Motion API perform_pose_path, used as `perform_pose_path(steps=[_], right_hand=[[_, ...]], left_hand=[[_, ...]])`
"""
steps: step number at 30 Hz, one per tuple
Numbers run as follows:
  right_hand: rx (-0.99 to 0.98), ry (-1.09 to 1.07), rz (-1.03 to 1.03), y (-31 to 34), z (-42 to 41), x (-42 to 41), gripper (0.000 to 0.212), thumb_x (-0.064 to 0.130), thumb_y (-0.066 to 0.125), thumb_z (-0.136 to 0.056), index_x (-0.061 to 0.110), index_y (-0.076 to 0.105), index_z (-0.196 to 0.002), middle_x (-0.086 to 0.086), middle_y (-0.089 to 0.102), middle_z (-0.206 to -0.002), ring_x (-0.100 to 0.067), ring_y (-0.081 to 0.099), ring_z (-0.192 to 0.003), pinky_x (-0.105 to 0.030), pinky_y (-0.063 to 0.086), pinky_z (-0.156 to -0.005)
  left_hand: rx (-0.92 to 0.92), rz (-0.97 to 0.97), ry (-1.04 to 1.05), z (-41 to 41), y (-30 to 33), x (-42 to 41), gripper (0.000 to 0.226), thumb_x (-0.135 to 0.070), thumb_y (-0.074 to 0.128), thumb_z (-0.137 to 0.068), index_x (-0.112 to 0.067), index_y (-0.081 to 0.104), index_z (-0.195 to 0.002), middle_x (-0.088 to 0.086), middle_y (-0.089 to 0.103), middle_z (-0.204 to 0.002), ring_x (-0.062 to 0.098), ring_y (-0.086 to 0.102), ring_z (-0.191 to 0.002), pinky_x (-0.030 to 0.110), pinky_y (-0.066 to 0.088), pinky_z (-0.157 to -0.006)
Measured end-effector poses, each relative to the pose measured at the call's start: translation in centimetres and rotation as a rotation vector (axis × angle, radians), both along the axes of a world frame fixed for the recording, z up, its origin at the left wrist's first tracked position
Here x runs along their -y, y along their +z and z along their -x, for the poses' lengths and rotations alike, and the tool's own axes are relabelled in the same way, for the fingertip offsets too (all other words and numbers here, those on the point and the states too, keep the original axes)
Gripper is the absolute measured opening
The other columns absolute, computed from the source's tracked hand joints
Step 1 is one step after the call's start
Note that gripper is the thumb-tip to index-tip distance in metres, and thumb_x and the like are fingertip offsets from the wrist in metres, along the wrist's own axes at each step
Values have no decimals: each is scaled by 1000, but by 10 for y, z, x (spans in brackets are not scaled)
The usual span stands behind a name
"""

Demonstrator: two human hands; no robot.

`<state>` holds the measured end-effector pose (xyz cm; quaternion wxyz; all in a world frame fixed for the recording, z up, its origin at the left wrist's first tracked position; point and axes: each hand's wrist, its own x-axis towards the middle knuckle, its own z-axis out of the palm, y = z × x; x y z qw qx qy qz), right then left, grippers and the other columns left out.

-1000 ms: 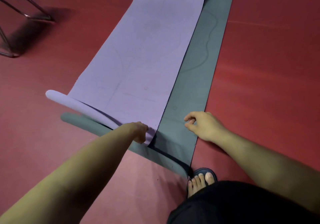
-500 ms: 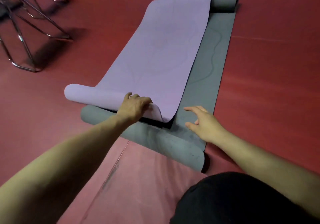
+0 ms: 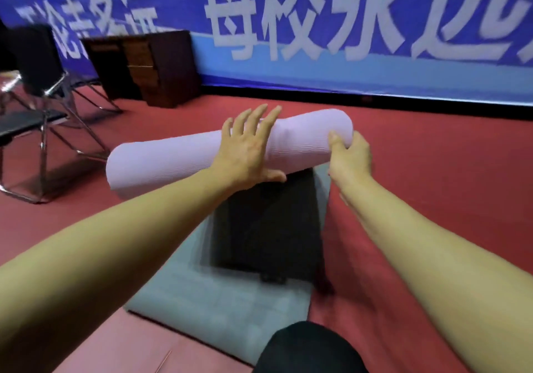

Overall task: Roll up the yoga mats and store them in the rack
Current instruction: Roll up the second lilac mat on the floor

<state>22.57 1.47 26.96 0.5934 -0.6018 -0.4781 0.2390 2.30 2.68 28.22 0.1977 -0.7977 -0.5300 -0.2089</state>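
Note:
The purple yoga mat (image 3: pixel 173 159) is a thick roll lying crosswise at the far end of the grey mat (image 3: pixel 219 292). My left hand (image 3: pixel 248 147) presses flat on the roll's middle, fingers spread and pointing away from me. My right hand (image 3: pixel 349 153) cups the roll's right end, thumb on top. The grey mat lies flat on the red floor, with a dark patch in its middle under my arms. No rack is clearly visible.
Metal-framed black chairs (image 3: pixel 34 104) stand at the left. A dark wooden cabinet (image 3: pixel 150 66) sits against a blue banner wall (image 3: pixel 346 26) behind the roll. Red floor (image 3: pixel 447 176) lies open to the right. My dark-clothed knee (image 3: pixel 308 349) shows at the bottom.
The purple mat went from a thin roll at the near end to a thick roll at the far end. Both hands moved forward with it, and my view tilted up to the wall.

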Motion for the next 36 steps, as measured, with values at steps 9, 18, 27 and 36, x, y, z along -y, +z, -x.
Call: perform_pose_path(steps=[9,18,27,36], right_hand=[[-724,20,121,-3,-64,74,103,39,82,-77,27,16,-154,0,35,-142,-29,54,-115,-47,61,-75],[-1129,173,211,-19,7,73,43,12,70,-83,4,55,-123,-20,68,-117,-35,70,-97,-49,61,-68],[-1184,45,168,-28,13,67,35,15,71,-81,10,55,-112,-16,64,-119,-33,67,-101,-53,60,-72],[-1168,58,247,-53,4,94,35,24,72,-82,14,62,-114,-7,71,-110,-28,70,-100,-52,58,-84]], left_hand=[[-39,86,44,-63,-13,20,54,-43,71,-77,-27,50,-124,1,71,-112,29,64,-99,33,39,-77],[131,-31,-84,-38,-38,93,57,-45,67,-79,-25,53,-131,-2,55,-131,24,48,-109,39,32,-89],[1990,1178,300,26,-107,153,109,-70,65,-75,-5,25,-151,22,40,-147,38,55,-119,48,58,-78],[2583,857,313,15,-105,86,75,-55,77,-74,-11,49,-127,15,54,-128,33,58,-108,58,52,-89]])
